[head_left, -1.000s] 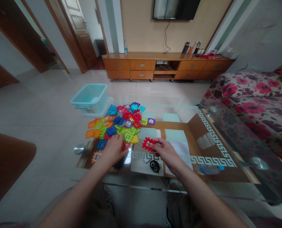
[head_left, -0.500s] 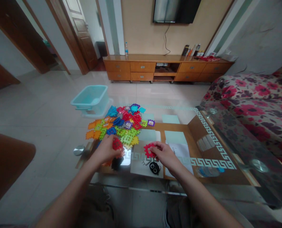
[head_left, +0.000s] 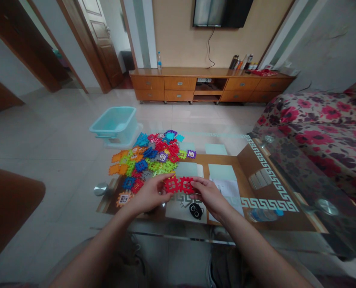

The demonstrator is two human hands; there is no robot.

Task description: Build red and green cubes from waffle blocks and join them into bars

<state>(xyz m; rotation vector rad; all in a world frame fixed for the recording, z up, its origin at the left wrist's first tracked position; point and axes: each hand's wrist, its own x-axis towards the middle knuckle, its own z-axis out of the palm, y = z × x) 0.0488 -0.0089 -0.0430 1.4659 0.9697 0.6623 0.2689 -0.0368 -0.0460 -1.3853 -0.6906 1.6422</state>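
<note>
The red interlocking tiles (head_left: 181, 186) look like smooth plastic, the tub (head_left: 122, 135) translucent plastic, the tabletop (head_left: 294, 222) glossy glass with shiny metal discs (head_left: 327, 207), the TV cabinet (head_left: 178, 72) varnished wood, the floor (head_left: 60, 124) polished tile, and the sofa cover (head_left: 321, 106) matt cloth.

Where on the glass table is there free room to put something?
The glass table looks free at right, between the right hand and the flowered sofa; the bottle seems underneath. Crowded: the left, under the colourful pieces, and the middle, around the left hand and held red pieces.
</note>
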